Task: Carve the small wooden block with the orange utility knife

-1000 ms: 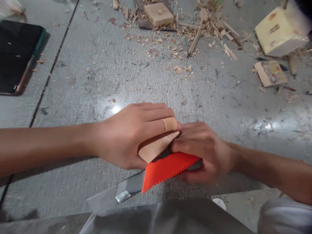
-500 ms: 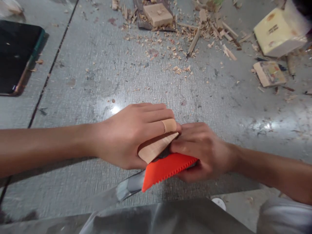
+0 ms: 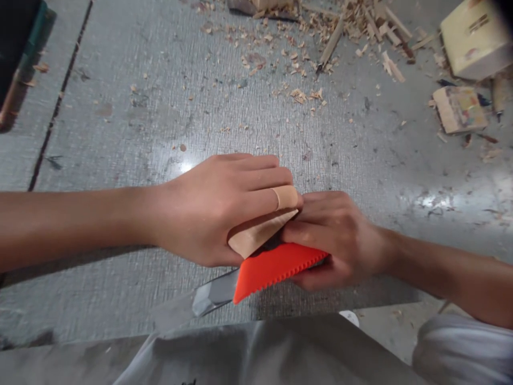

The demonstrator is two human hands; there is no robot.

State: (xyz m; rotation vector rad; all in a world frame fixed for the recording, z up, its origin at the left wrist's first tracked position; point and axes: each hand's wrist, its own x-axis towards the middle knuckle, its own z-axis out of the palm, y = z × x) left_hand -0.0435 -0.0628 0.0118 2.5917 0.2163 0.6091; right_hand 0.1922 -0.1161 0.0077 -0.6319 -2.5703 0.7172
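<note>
My left hand point(image 3: 224, 206) is closed over a pale wood block point(image 3: 258, 232) with a slanted face, and a tan bandage point(image 3: 286, 197) wraps one of its fingers. Much of the block is hidden under the fingers and palm. In my right hand point(image 3: 336, 238) is an orange utility knife point(image 3: 276, 270), its handle partly covered by the fingers. The knife's metal front and blade stick out to the lower left, below my left hand, pointing away from the block. My two hands touch at the fingertips, beside the block's narrow end.
Wood shavings point(image 3: 300, 96) and split sticks lie across the far side of the grey table point(image 3: 160, 117). A pen-like tool point(image 3: 332, 43) rests among them. To the far right are a yellow tissue pack point(image 3: 473, 40) and a small block point(image 3: 460, 109). A phone point(image 3: 16, 53) lies upper left.
The view has shifted a little, so the table items sit higher in the picture. My hands keep nearly the same hold on the wood block and the utility knife.
</note>
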